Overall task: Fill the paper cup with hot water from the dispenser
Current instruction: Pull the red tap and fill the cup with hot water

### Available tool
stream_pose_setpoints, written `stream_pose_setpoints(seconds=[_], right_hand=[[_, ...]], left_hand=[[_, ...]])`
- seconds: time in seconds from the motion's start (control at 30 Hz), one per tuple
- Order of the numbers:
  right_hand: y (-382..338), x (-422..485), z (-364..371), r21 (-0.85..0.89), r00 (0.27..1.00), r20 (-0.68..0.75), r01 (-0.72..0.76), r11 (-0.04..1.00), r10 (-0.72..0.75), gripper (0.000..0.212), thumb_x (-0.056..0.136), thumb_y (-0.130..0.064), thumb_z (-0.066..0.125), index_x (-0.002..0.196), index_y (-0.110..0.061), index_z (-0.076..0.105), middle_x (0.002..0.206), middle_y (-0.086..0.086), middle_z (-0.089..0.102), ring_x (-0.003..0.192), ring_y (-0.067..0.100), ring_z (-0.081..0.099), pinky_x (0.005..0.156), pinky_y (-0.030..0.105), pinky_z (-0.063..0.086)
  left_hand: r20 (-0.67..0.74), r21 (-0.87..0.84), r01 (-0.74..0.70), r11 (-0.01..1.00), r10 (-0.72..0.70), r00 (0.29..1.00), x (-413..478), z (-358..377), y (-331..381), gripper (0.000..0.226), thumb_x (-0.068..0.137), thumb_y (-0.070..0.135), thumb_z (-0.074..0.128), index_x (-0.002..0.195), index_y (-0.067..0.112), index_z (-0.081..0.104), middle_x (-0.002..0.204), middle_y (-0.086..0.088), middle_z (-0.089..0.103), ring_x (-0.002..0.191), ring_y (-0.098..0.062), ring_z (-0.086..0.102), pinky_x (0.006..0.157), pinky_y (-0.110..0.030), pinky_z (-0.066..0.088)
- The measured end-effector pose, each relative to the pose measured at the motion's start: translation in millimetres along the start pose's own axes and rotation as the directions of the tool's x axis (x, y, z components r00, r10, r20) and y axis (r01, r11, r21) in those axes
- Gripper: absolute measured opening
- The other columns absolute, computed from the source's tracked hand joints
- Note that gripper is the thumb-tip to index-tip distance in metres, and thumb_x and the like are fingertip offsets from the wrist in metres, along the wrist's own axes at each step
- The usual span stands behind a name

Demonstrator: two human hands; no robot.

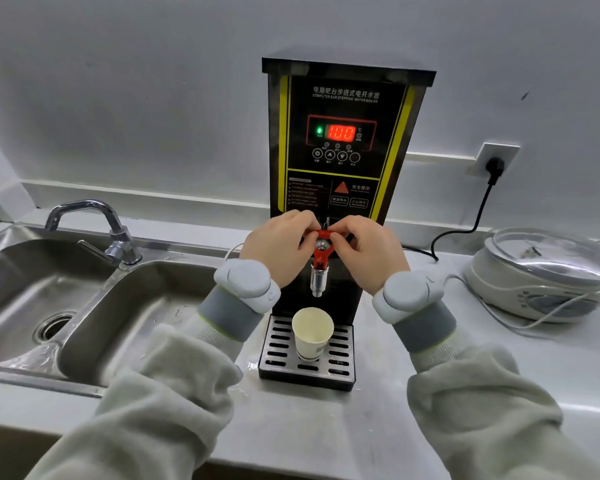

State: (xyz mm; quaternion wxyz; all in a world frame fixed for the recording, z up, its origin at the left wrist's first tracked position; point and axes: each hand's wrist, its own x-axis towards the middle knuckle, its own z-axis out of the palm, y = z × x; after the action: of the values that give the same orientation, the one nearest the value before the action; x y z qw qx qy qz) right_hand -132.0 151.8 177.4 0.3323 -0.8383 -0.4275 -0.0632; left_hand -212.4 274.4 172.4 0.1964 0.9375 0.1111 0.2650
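A black hot water dispenser (347,109) stands against the wall, its red display reading 100. A white paper cup (312,336) stands upright on the slotted drip tray (278,355), directly under the metal spout (318,284). No stream of water is visible. My left hand (279,249) pinches the left side of the red tap handle (322,245). My right hand (366,252) pinches its right side. Both hands are well above the cup.
A steel double sink (94,306) with a chrome faucet (94,223) lies to the left. On the right sit a white lidded cooker (544,271) and loose white cables (520,317). A black power cord (471,223) runs to a wall socket (496,161).
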Motion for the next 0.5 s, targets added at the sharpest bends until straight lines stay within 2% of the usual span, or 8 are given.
stream_pose_setpoints(seconds=[0.13, 0.37, 0.5], right_hand=[[-1.4, -2.6, -1.4, -0.084, 1.000, 0.020, 0.016, 0.996, -0.014, 0.019, 0.092, -0.024, 0.046, 0.101, -0.016, 0.061, 0.099, 0.002, 0.066, 0.091, 0.019, 0.058, 0.089, 0.044, 0.048], [-2.0, -4.7, -3.3, -0.130, 0.999, 0.028, 0.033, 0.991, -0.029, 0.018, 0.092, -0.024, 0.047, 0.099, -0.017, 0.062, 0.097, 0.001, 0.067, 0.089, 0.019, 0.058, 0.088, 0.043, 0.047], [-3.8, -6.5, -4.8, -0.120, 0.999, 0.034, 0.030, 0.992, -0.026, 0.019, 0.091, -0.024, 0.047, 0.099, -0.017, 0.063, 0.097, 0.002, 0.067, 0.089, 0.020, 0.058, 0.088, 0.044, 0.047]], left_hand=[[0.024, 0.045, -0.034, 0.998, 0.032, 0.999, 0.6, -4.0, 2.5, 0.014, 0.091, 0.025, 0.041, 0.091, 0.018, 0.054, 0.083, 0.006, 0.053, 0.075, -0.016, 0.049, 0.067, -0.035, 0.048], [0.084, 0.060, -0.043, 0.997, 0.038, 0.996, 3.3, -9.1, 1.6, 0.014, 0.091, 0.024, 0.043, 0.088, 0.016, 0.054, 0.082, 0.006, 0.054, 0.075, -0.014, 0.048, 0.057, -0.024, 0.036], [0.093, 0.052, -0.034, 0.998, 0.029, 0.995, 0.7, -10.1, 1.8, 0.013, 0.090, 0.024, 0.044, 0.087, 0.018, 0.054, 0.082, 0.006, 0.055, 0.077, -0.014, 0.048, 0.063, -0.027, 0.037]])
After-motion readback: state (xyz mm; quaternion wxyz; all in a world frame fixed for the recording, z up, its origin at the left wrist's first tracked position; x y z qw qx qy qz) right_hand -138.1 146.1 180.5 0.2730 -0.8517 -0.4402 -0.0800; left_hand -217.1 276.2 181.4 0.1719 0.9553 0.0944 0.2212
